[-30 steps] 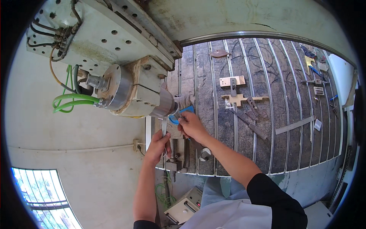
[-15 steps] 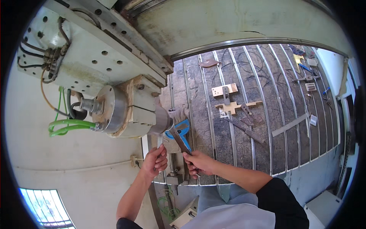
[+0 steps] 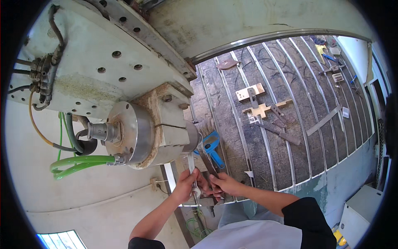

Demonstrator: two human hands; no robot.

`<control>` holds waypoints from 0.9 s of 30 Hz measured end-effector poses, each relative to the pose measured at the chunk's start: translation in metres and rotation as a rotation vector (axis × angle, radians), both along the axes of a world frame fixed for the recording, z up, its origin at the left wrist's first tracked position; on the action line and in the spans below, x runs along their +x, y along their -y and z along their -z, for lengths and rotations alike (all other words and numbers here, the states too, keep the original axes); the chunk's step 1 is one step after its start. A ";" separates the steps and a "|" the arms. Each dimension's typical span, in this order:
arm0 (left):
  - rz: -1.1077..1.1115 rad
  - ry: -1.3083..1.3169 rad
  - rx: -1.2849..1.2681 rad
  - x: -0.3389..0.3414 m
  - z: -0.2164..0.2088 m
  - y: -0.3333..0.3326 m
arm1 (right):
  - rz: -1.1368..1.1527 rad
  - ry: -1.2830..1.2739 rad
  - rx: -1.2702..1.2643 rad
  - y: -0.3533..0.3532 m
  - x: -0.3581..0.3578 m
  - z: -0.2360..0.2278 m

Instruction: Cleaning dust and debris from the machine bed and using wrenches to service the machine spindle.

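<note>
My left hand (image 3: 187, 185) is closed around a slim silver wrench (image 3: 191, 161), whose upper end reaches the lower end of the spindle (image 3: 192, 137). A rounded metal end shows below that hand's fingers. My right hand (image 3: 226, 184) grips a dark flat wrench (image 3: 208, 162) that slants up to the same spindle nose. The two hands are close together, their fingers partly overlapping in view. Where the wrench jaws meet the spindle is mostly hidden. A blue-handled brush (image 3: 213, 147) lies on the bed just beyond the dark wrench.
The spindle housing (image 3: 132, 133) hangs at left, with green hoses (image 3: 83, 159) attached. Clamped wooden pieces (image 3: 261, 110), a dark-handled tool (image 3: 286, 136) and a long metal strip (image 3: 324, 120) lie on the slotted bed (image 3: 290, 166). The gantry beam (image 3: 248, 25) spans the back.
My hands have come closer together, the left moving right toward the other hand. The wrenches now stand nearly side by side. The whole view has shifted, and the spindle looks larger.
</note>
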State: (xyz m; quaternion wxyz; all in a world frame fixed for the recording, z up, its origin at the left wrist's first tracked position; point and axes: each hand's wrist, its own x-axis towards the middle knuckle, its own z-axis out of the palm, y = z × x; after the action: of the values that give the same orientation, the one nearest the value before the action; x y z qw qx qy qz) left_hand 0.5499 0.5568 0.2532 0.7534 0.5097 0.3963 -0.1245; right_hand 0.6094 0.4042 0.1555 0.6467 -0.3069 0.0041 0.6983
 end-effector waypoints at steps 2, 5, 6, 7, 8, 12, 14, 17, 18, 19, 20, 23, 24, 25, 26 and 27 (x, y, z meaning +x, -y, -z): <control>-0.084 -0.010 -0.126 0.003 -0.009 0.007 | 0.012 0.012 -0.019 0.000 -0.002 -0.006; -0.147 -0.050 -0.327 0.004 -0.017 0.009 | 0.038 0.059 -0.033 0.000 0.000 -0.012; -0.164 -0.065 -0.251 0.004 -0.020 0.012 | 0.045 0.088 -0.031 0.000 -0.001 -0.013; -0.181 -0.081 -0.175 0.006 -0.021 0.016 | 0.051 0.117 -0.030 0.002 -0.001 -0.012; -0.209 -0.096 -0.151 0.009 -0.022 0.020 | 0.021 0.125 -0.058 0.003 0.000 -0.007; -0.239 -0.098 -0.139 0.012 -0.020 0.038 | -0.016 0.127 -0.070 -0.013 -0.031 0.002; -0.402 -0.048 -0.116 0.020 -0.012 0.059 | 0.721 0.605 0.148 -0.042 -0.068 0.010; -0.362 0.047 -0.119 0.022 -0.013 0.053 | 0.321 0.336 0.146 -0.036 -0.063 0.025; -0.433 0.001 -0.147 0.032 -0.020 0.063 | 0.318 0.333 0.146 -0.043 -0.076 0.038; -0.446 0.003 -0.132 0.037 -0.020 0.073 | 0.362 0.041 0.186 -0.060 -0.103 0.053; -0.509 0.053 -0.124 0.047 -0.013 0.081 | 0.402 -0.240 0.215 -0.078 -0.113 0.064; -0.682 0.155 -0.142 0.078 0.003 0.102 | 0.568 -0.122 -0.060 -0.133 -0.117 0.005; -0.746 0.232 -0.209 0.096 0.008 0.112 | 0.609 -0.017 -0.103 -0.149 -0.109 -0.005; -0.818 0.330 -0.295 0.115 0.003 0.118 | 0.640 0.117 -0.147 -0.167 -0.106 -0.017; -0.958 0.306 -0.181 0.154 0.011 0.132 | 0.795 0.320 -0.154 -0.214 -0.107 0.000; -1.057 0.385 -0.262 0.191 0.020 0.132 | 0.949 0.526 -0.163 -0.245 -0.104 0.015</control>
State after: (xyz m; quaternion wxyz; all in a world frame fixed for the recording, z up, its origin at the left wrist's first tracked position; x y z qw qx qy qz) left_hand 0.7409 0.4243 0.2331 0.8287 0.1583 0.4340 0.3160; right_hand 0.5053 0.6488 0.1406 0.8440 -0.4847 0.0346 0.2270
